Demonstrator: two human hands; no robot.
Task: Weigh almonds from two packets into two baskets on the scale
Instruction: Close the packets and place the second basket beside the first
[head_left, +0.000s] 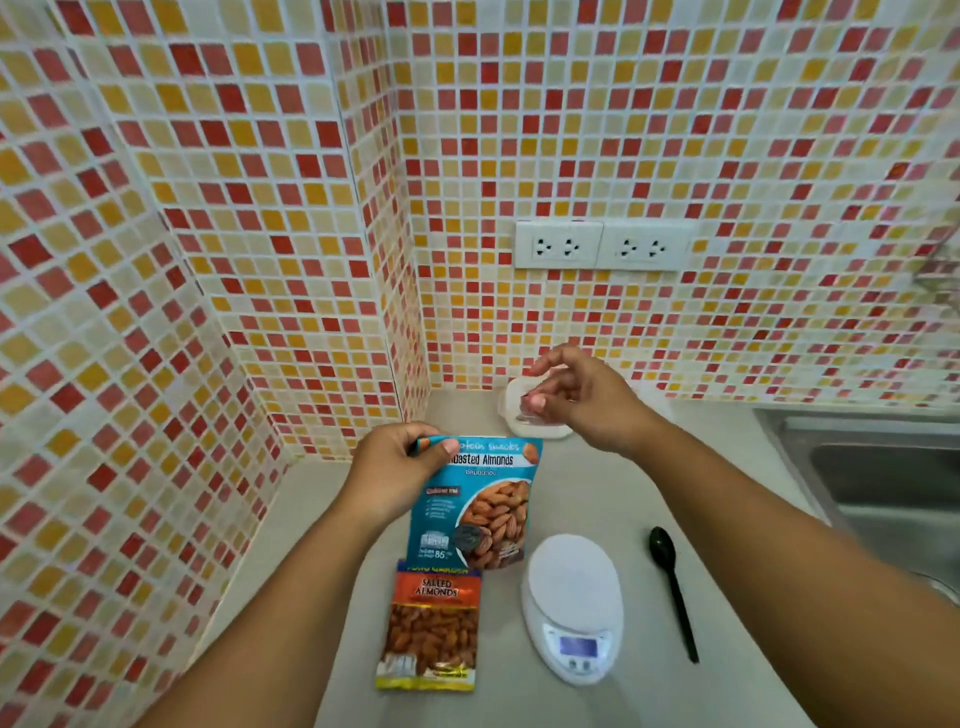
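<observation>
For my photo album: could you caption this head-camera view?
Left hand grips the blue almond packet; right hand hovers over white baskets, scale empty.

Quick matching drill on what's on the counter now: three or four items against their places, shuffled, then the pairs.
Items:
1. blue roasted almonds packet
2. orange salted almonds packet
3. black spoon
4. white scale

Places:
A. right of the scale
B. nearest the camera, flat on the counter
C. top corner held by the left hand
D. between the packets and the spoon

Pairs: 1-C, 2-B, 3-A, 4-D
</observation>
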